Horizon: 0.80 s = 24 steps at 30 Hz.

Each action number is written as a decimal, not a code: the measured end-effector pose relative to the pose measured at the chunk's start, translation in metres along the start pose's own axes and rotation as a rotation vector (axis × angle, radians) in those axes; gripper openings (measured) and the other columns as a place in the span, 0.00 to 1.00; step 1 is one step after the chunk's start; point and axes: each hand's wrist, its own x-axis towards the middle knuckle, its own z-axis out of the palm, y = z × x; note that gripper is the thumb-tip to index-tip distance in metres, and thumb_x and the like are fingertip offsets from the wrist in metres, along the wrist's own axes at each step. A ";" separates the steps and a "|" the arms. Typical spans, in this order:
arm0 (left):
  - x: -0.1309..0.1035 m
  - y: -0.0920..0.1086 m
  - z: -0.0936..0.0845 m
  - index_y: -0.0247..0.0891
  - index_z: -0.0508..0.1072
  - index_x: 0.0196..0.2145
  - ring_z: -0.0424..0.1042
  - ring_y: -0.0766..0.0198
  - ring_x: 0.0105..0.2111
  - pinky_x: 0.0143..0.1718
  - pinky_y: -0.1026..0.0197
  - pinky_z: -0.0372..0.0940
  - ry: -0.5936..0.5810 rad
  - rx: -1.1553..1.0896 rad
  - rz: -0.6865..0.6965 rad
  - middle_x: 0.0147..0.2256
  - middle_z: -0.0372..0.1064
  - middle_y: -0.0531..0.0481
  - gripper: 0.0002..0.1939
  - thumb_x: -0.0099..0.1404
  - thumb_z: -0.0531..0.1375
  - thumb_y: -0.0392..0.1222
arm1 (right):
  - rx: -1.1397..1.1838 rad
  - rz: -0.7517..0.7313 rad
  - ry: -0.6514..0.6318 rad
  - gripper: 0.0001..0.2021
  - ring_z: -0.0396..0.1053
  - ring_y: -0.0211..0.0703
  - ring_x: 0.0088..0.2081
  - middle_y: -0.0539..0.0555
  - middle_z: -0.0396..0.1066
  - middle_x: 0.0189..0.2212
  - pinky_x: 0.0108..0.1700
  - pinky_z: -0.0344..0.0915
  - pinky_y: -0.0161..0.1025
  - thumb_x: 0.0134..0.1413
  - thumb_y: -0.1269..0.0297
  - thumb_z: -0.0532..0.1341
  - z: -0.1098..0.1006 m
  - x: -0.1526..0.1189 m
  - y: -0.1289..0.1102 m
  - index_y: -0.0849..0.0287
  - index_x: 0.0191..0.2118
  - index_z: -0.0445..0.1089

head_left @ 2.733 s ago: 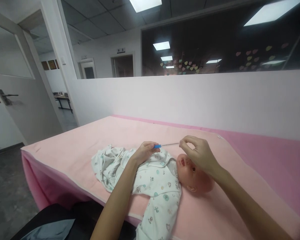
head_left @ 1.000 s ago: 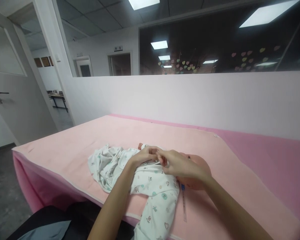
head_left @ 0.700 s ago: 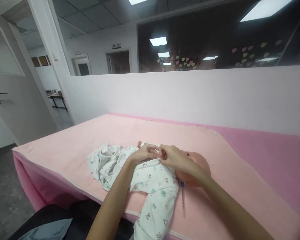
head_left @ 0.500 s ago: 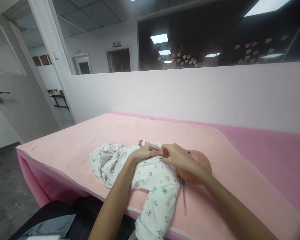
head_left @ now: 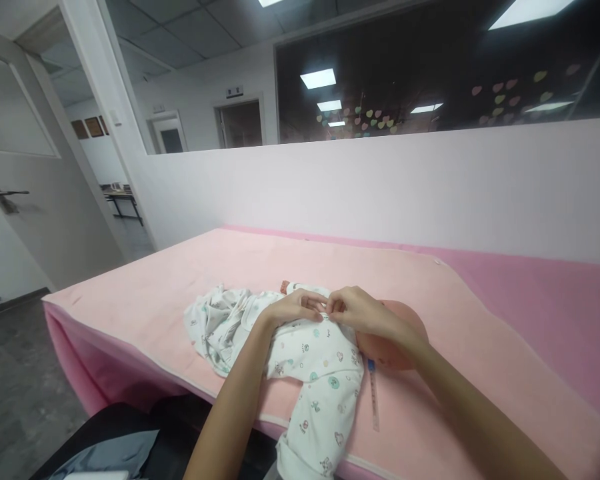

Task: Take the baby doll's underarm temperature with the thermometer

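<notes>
A baby doll lies on its back, its bald head to the right, partly hidden by my right arm. It wears a white baby garment printed with small green and pink figures; one long sleeve hangs toward the table's front edge. My left hand rests on the doll's chest, its thumb and fingertips closed on the garment's front edge. Facing it, my right hand pinches the same edge near the neck. The fingertips nearly meet and cover the fastening. Beyond the left hand, the doll's small hand pokes out of a cuff.
A clear strip with a blue end lies beside the doll's head. Peach padding covers the table, over a pink cloth. Behind stands a white wall with a window. A grey door is at left.
The view has shifted slightly, so the table sits a little further right. My fingers have loosened and parted slightly at the garment's edge; both hands stay over the chest.
</notes>
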 end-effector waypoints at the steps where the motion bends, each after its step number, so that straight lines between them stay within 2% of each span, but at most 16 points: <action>1: 0.000 0.000 0.000 0.36 0.75 0.42 0.69 0.66 0.31 0.35 0.66 0.61 0.001 0.000 -0.002 0.31 0.72 0.50 0.20 0.49 0.64 0.30 | -0.001 -0.001 0.004 0.05 0.59 0.33 0.24 0.48 0.67 0.23 0.26 0.50 0.32 0.43 0.71 0.56 0.001 0.001 0.001 0.59 0.26 0.69; 9: -0.004 0.007 0.002 0.36 0.73 0.44 0.66 0.67 0.31 0.35 0.65 0.60 -0.037 0.029 0.019 0.30 0.70 0.50 0.19 0.51 0.63 0.32 | 0.008 -0.054 0.030 0.04 0.60 0.34 0.25 0.49 0.67 0.24 0.27 0.51 0.32 0.43 0.73 0.57 0.008 0.004 0.011 0.59 0.26 0.69; 15: -0.003 0.003 0.000 0.37 0.72 0.45 0.67 0.67 0.31 0.35 0.65 0.60 -0.052 0.003 0.006 0.31 0.69 0.51 0.21 0.51 0.62 0.30 | -0.032 -0.058 0.041 0.03 0.59 0.33 0.25 0.48 0.66 0.23 0.27 0.49 0.31 0.44 0.71 0.58 0.011 0.006 0.012 0.58 0.25 0.68; 24: -0.001 0.003 0.003 0.34 0.72 0.42 0.66 0.67 0.30 0.34 0.66 0.60 -0.019 0.039 -0.003 0.28 0.66 0.52 0.20 0.49 0.62 0.30 | -0.146 0.003 0.055 0.04 0.58 0.33 0.25 0.48 0.65 0.23 0.26 0.46 0.32 0.46 0.70 0.57 0.012 0.004 0.001 0.58 0.26 0.68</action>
